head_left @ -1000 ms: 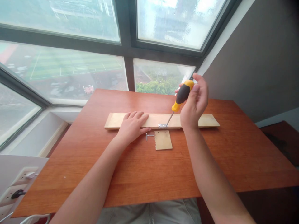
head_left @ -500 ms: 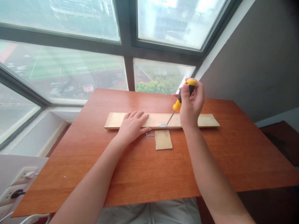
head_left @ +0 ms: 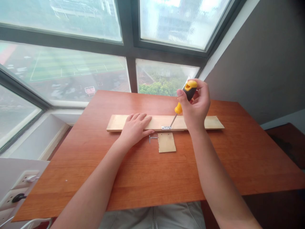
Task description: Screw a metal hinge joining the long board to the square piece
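Note:
My left hand (head_left: 135,128) lies flat, fingers stretched out, on the left half of a long pale wooden board (head_left: 214,122) that rests across the table. My right hand (head_left: 196,106) is wrapped round the yellow and black handle of a screwdriver (head_left: 185,95). Its metal shaft slants down to a small metal hinge (head_left: 166,128) at the board's near edge. A small square wooden piece (head_left: 166,142) sits just in front of the hinge, and a loose screw (head_left: 151,138) lies to its left, close to my left thumb.
The reddish-brown wooden table (head_left: 147,171) stands against large windows. A grey wall runs along the right. A white power strip (head_left: 17,187) with a black plug sits low at the left, beyond the table's edge.
My right hand has turned round the screwdriver handle, regripping it, while the tip stays on the hinge. My left hand and the board have not moved.

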The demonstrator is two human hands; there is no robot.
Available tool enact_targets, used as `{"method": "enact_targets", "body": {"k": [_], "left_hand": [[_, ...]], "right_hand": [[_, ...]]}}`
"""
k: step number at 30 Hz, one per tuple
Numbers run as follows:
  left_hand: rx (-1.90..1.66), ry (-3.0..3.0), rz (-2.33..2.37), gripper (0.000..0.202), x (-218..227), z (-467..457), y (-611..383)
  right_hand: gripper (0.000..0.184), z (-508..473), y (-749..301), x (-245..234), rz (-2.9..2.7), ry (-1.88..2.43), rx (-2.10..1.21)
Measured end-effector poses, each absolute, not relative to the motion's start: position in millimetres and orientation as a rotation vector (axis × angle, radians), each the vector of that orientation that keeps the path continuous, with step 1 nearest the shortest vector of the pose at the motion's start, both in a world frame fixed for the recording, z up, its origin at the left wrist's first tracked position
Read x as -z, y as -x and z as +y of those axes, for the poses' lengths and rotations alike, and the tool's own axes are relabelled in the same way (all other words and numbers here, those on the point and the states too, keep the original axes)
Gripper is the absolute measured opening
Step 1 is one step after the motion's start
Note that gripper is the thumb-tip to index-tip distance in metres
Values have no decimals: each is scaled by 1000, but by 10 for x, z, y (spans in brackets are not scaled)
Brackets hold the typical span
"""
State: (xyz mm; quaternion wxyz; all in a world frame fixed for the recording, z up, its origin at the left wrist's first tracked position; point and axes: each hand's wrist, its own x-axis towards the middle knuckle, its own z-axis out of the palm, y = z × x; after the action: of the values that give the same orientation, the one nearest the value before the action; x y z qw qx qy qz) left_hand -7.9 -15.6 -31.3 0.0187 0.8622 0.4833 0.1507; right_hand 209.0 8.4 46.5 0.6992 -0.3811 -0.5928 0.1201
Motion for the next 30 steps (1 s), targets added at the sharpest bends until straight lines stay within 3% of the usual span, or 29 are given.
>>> {"method": "enact_targets", "body": {"k": [3,10,14,17,22,27,30], "left_hand": [[-469,-2672,1498,50,312,-154,82],[-467,-2665,1496,51,302,-155,81],[-455,-2667,1499,50,302,-156,79],[-454,-2671,1504,51,306,-154,79],[-469,-2664,1498,50,313,-151,81],[-477,-2661,1491,51,309,-155,81],[-463,-2669,1496,50,301,-160,79]], "right_hand": [[43,65,-2113,-485,-1329,786,-358],[22,54,-2152,-498,-1340,764,-409],[33,83,-2172,-479,-1349,896,-169],[43,82,-2166,-470,-1305,824,-303],[31,71,-2125,-468,-1319,685,-557],[32,67,-2094,-456,-1350,814,-323],[46,71,-2109,-444,-1335,823,-212]]}}
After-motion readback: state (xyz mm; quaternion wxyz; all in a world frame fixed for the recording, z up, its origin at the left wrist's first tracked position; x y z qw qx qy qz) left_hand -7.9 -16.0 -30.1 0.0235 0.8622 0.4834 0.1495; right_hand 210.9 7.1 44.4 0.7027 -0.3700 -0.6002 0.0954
